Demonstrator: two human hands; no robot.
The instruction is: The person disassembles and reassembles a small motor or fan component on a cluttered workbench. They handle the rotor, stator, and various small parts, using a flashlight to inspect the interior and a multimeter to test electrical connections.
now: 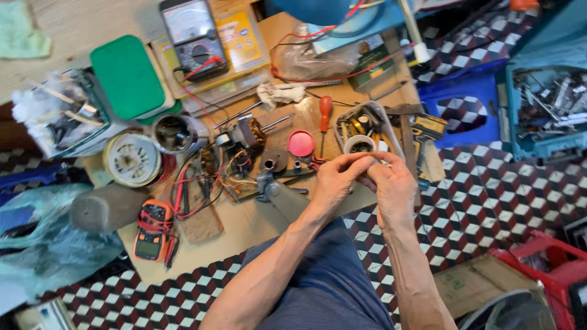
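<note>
Pinching something too small to identify, both hands' fingers (361, 164) meet above the wooden board (244, 226).

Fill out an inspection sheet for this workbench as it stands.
Surface: wooden board on a checkered floor, crowded.
Job's things: roll of white tape just beyond the fingertips; motor apart.
Clutter: red-handled screwdriver, red cap, green lid, orange multimeter, analog meter.
Grippers: left hand and right hand pinched together; what they hold is hidden.
Cables: red and black leads tangled.
Surroundings: blue toolbox, cardboard.
</note>
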